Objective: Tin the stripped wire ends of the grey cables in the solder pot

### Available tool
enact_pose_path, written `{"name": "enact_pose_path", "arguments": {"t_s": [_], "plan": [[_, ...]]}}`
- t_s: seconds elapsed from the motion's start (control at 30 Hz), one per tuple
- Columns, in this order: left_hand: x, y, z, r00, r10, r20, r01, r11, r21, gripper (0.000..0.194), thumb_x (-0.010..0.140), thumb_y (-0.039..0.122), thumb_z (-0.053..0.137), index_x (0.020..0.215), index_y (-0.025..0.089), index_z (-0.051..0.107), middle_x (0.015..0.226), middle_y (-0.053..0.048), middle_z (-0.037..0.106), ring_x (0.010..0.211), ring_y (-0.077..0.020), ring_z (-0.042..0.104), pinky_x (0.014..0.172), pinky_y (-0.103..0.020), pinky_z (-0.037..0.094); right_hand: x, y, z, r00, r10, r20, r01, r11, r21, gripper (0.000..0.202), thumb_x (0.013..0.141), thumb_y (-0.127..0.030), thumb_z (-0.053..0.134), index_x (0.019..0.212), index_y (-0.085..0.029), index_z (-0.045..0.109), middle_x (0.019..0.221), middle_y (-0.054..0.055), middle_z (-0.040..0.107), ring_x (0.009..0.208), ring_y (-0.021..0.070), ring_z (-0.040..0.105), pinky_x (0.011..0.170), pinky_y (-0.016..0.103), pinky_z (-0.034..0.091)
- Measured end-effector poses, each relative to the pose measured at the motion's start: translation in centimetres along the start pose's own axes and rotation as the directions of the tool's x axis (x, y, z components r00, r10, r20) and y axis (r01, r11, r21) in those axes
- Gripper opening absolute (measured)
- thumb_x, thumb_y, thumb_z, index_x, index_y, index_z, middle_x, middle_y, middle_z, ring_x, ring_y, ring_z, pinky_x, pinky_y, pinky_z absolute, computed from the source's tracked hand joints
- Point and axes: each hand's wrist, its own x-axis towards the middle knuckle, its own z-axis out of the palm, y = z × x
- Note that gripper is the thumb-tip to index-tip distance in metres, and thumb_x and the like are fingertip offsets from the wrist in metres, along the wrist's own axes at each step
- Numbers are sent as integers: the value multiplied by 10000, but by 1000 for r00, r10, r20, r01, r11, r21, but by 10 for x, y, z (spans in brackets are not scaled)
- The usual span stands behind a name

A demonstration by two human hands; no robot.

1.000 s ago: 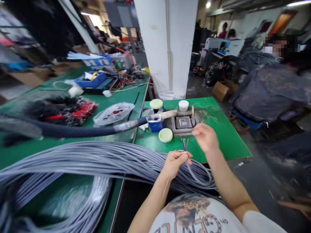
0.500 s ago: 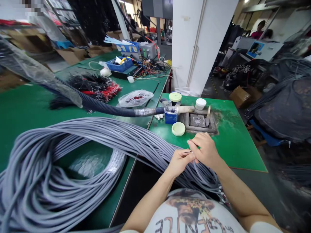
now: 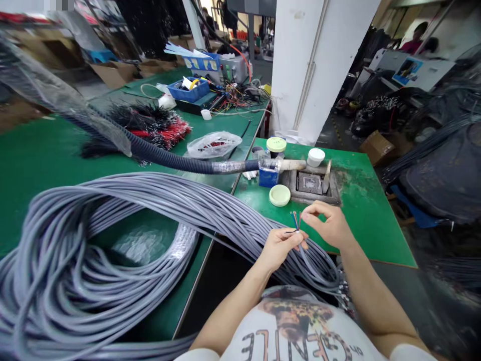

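Note:
My left hand [image 3: 281,245] is closed in a pinch around the stripped end of a grey cable [image 3: 302,253]. Several thin coloured wires [image 3: 296,219], blue, red and dark among them, fan upward from that end, and a black one points left. My right hand [image 3: 330,223] is just to the right, thumb and forefinger pinched at the tip of a reddish wire. Beneath both hands runs a big coil of grey cable [image 3: 210,205], whose stripped ends [image 3: 343,288] gather at the right by my shirt.
Beyond my hands are a solder pot [image 3: 310,184] in a grimy frame with a scraper [image 3: 326,178], a pale green lid [image 3: 280,195], a white-lidded tub [image 3: 315,157] and a blue box [image 3: 268,176]. A corrugated hose [image 3: 180,163] crosses the green table [image 3: 33,150].
My right hand has shifted right and slightly away from the left one, so the fanned coloured wires now show. My left hand still pinches the cable end. The view has tilted slightly.

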Motion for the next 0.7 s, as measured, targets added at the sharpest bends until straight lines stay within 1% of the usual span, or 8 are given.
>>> {"name": "enact_pose_path", "arguments": {"t_s": [0.2,0.3,0.37,0.4,0.47,0.57,0.63,0.7], "plan": [[-1,4,5,1000,-21,4,21,1000,5,353,720,432,737,835,99,754,644,-67,710,568,-120,592,571,-214,450,1,0,23,996,60,-70,-52,994,99,223,795,-217,589,580,-176,547,576,-29,528,565,105,466,556,248,359],[-4,4,6,999,-39,21,39,999,3,357,708,440,744,810,98,752,650,-73,712,580,-129,605,574,-219,455,11,10,18,970,120,-212,-66,966,248,227,790,-224,585,575,-179,529,532,-43,461,529,101,416,528,250,331],[-6,3,5,999,-43,13,44,999,-7,356,710,441,743,802,98,751,657,-78,714,584,-131,610,577,-221,459,14,13,11,953,130,-272,-58,964,259,229,811,-249,576,595,-182,542,526,-45,448,517,101,403,523,252,322],[-6,3,4,999,-40,-2,40,999,-17,357,709,442,743,805,99,750,657,-78,714,584,-131,611,576,-221,460,14,11,9,962,110,-251,-58,977,207,243,826,-271,573,601,-182,551,528,-43,455,518,102,407,526,254,320],[-4,3,3,999,-22,-34,20,999,-41,357,702,444,748,799,101,749,650,-74,710,575,-128,603,567,-220,458,11,5,8,992,21,-128,-21,1000,-1,277,835,-320,595,598,-180,561,548,-31,497,546,108,439,564,266,330],[1,1,2,1000,22,3,-22,998,-56,329,703,427,752,728,99,743,634,-65,696,562,-116,581,555,-213,456,3,-8,17,984,-179,-6,167,932,-322,294,812,-333,640,583,-175,545,564,-16,529,585,120,467,635,298,324],[4,0,2,998,36,58,-31,997,-75,311,715,408,748,711,98,738,644,-63,692,555,-110,574,555,-214,461,0,-13,24,958,-287,19,267,865,-424,279,836,-287,607,590,-173,539,567,-10,530,587,121,463,647,311,308],[4,-1,0,991,16,132,-2,994,-110,308,724,401,742,763,96,743,681,-70,699,549,-110,575,558,-224,473,0,-13,28,947,-317,46,306,854,-420,300,872,-234,544,579,-172,528,560,-8,524,578,119,458,645,314,306]]}}
